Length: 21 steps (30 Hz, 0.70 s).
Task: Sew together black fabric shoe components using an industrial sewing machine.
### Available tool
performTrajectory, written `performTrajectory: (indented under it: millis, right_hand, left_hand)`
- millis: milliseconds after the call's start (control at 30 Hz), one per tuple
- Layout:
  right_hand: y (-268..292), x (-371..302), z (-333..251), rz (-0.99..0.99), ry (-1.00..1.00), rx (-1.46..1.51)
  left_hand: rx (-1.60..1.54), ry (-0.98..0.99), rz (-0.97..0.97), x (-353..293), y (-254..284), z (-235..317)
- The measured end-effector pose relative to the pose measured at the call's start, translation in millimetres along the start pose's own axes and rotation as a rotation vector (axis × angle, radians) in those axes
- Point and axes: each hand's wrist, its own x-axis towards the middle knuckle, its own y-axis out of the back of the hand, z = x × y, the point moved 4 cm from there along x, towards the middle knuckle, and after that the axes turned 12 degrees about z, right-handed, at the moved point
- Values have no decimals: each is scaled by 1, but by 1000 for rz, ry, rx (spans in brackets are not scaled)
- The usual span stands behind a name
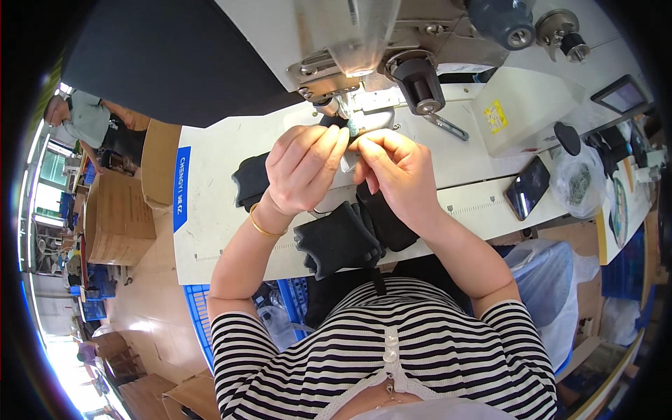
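Observation:
Both hands are raised close together just below the needle area of an industrial sewing machine (329,87). My left hand (306,170) has its fingertips pinched together, and a gold bangle circles that wrist. Beside it, my right hand (397,171) pinches with thumb and forefinger. A small dark piece shows between the fingertips, but the fingers cover most of it and its kind is unclear. Under the hands lies a stack of black fabric pieces (337,241) on the white table (210,210). More black fabric (250,180) lies left of my left wrist, and a black piece (388,220) sits below my right hand.
A phone (528,187) and a clear plastic bag (579,183) lie at the table's right. Blue crates (199,315) stand beneath the front edge. Cardboard boxes (119,220) are on the floor at left, where another person (87,122) is near them.

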Motion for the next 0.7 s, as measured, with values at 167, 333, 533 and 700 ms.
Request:
performTrajectory:
  millis: [167, 333, 533, 700]
  right_hand:
    - [5, -5, 4, -8, -36, -36]
    - [6, -8, 3, -23, -48, -88]
    - [7, -8, 8, -31, -24, -113]
    - [5, -13, 9, -67, -67, -119]
  left_hand:
    - [4, 11, 6, 0, -4, -4]
    - [4, 33, 32, -2, -8, -9]
    - [28, 57, 71, -6, -15, -12]
    - [34, 81, 52, -6, -16, -13]
